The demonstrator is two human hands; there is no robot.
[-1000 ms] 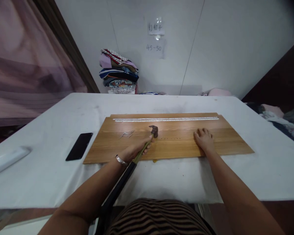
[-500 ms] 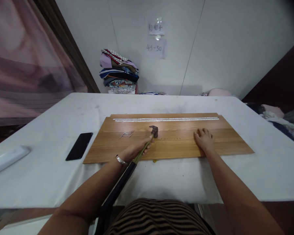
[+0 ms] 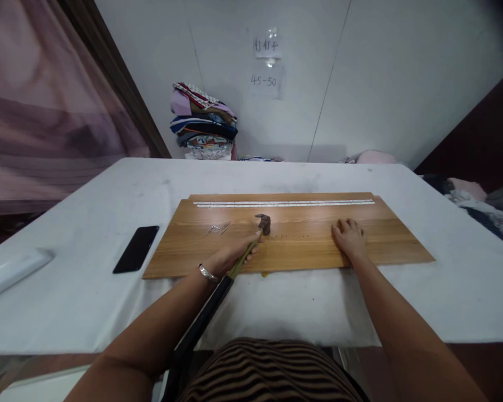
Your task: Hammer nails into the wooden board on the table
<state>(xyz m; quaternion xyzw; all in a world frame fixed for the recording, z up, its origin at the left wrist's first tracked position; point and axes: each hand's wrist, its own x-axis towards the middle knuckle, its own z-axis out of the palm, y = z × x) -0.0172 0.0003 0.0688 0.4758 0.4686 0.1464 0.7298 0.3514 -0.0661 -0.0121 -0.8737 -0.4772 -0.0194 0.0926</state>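
My left hand [image 3: 243, 245] is wrapped round the upper handle of a claw hammer [image 3: 265, 223], close below its head. The hammer's head rests at or just above a wooden board [image 3: 218, 259]; I cannot tell if it touches. Its dark grip runs back toward my body. My right hand [image 3: 350, 237] lies on the board's right part with fingers spread, holding nothing. A row of small dark nail heads or holes [image 3: 291, 236] runs right from the hammer head. Several loose nails [image 3: 218, 229] lie on the board's left part.
Two white measuring strips [image 3: 285, 204] lie along the board's far side. A black phone [image 3: 136, 249] is left of the board on the white-covered table [image 3: 84, 223]. A white roll [image 3: 17, 273] lies at far left. Folded cloths [image 3: 203, 123] are stacked against the wall.
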